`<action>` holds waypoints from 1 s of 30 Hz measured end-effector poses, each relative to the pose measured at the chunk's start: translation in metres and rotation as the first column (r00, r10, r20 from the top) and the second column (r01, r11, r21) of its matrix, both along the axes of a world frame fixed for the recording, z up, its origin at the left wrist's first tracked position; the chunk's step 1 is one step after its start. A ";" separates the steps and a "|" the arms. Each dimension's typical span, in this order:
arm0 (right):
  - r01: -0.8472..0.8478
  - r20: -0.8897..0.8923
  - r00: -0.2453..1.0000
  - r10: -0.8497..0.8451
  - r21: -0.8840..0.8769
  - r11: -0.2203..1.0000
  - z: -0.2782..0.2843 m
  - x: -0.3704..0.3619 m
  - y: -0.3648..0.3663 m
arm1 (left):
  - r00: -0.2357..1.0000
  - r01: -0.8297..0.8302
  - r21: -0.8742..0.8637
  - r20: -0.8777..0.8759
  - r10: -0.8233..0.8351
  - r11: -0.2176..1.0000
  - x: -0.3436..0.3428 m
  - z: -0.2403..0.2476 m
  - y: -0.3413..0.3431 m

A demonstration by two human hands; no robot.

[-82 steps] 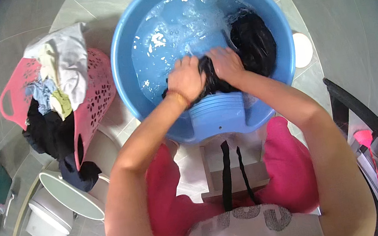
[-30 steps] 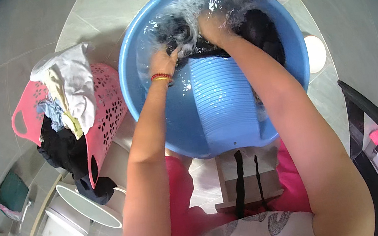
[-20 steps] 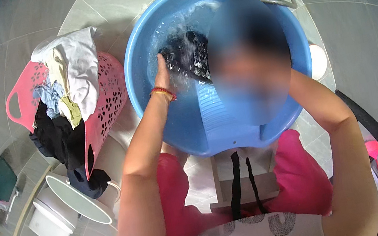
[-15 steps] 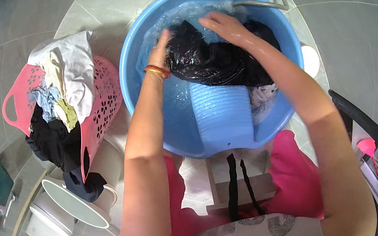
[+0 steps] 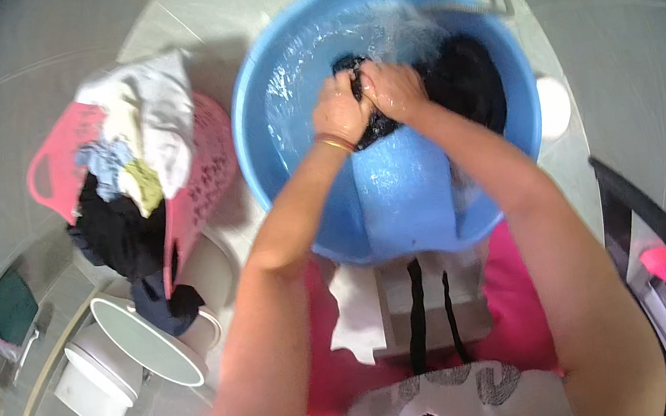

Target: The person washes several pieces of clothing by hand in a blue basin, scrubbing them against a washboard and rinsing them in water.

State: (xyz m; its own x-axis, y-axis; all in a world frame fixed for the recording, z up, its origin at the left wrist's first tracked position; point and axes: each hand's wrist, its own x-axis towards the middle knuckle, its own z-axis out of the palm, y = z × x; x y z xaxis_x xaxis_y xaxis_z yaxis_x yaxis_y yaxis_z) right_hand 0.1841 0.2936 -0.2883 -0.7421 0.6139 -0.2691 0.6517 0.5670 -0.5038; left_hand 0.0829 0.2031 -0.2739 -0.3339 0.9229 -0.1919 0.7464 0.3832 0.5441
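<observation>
While left hand (image 5: 341,108) and right hand (image 5: 396,91) press together, clutching bunched black cloth (image 5: 379,128), I see cloth at far end of washboard (image 5: 404,187), inside blue basin (image 5: 247,134); pink basket (image 5: 212,158) stands left.

Your bare left upper arm (image 5: 259,370) and right upper arm (image 5: 586,298) rise from the lower left and lower right of the frame, elbows bent. Your left forearm (image 5: 294,210) and right forearm (image 5: 482,148) slant inward to the upper middle. There your left hand (image 5: 340,108) and right hand (image 5: 396,90) sit side by side, backs upward, fingers curled in, inner edges meeting.
</observation>
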 end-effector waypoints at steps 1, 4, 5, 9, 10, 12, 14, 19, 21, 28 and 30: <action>0.083 -0.047 0.996 -0.081 0.044 0.996 -0.016 -0.002 0.008 | 0.999 -0.034 0.001 -0.021 0.034 0.999 -0.005 -0.008 0.016; 0.005 -0.388 0.922 0.021 0.064 0.998 -0.014 0.049 -0.013 | 0.966 0.249 0.114 0.035 -0.255 0.962 0.002 0.024 -0.022; -0.105 -0.323 0.941 0.100 0.003 0.995 0.014 0.057 -0.029 | 0.940 0.329 0.181 0.033 -0.340 0.927 0.001 0.036 -0.048; -0.116 -0.172 0.975 0.140 0.143 0.983 0.012 0.051 -0.039 | 0.989 0.140 0.174 0.024 -0.146 0.975 0.022 0.019 -0.050; -0.041 -0.122 0.991 0.050 0.070 0.997 0.006 0.028 -0.025 | 0.998 0.030 0.013 0.057 -0.031 0.999 0.008 0.012 -0.027; 0.069 -0.055 0.996 -0.070 -0.017 0.997 -0.002 0.006 -0.007 | 0.988 -0.109 -0.171 0.092 0.126 0.979 -0.005 0.004 -0.006; 0.193 -0.197 0.964 -0.178 0.063 0.979 -0.021 0.024 -0.012 | 0.995 0.009 -0.008 0.097 -0.009 1.000 0.008 0.014 -0.013; -0.225 0.020 0.974 0.224 0.147 0.963 0.014 0.057 -0.048 | 0.964 0.252 -0.153 0.121 -0.235 0.956 0.027 0.039 -0.057; -0.041 -0.021 0.999 0.043 0.092 0.995 -0.001 0.028 -0.021 | 0.987 0.012 -0.278 0.160 0.034 0.960 0.007 0.021 -0.017; 0.338 -0.247 0.899 -0.361 -0.132 0.932 -0.011 0.013 0.034 | 0.960 -0.237 -0.005 0.151 0.235 0.972 -0.067 -0.009 -0.003; 0.102 -0.090 0.990 -0.107 -0.051 0.993 -0.007 0.018 0.025 | 0.993 -0.048 0.139 0.114 0.032 0.989 -0.048 -0.013 -0.002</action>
State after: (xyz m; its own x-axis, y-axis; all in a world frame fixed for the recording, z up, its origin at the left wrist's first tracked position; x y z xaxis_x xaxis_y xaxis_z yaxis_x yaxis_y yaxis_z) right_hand 0.2023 0.3189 -0.2958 -0.6977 0.6777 -0.2323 0.6554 0.4729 -0.5889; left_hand 0.0354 0.2015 -0.2871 -0.3548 0.9297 -0.0988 0.6636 0.3248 0.6739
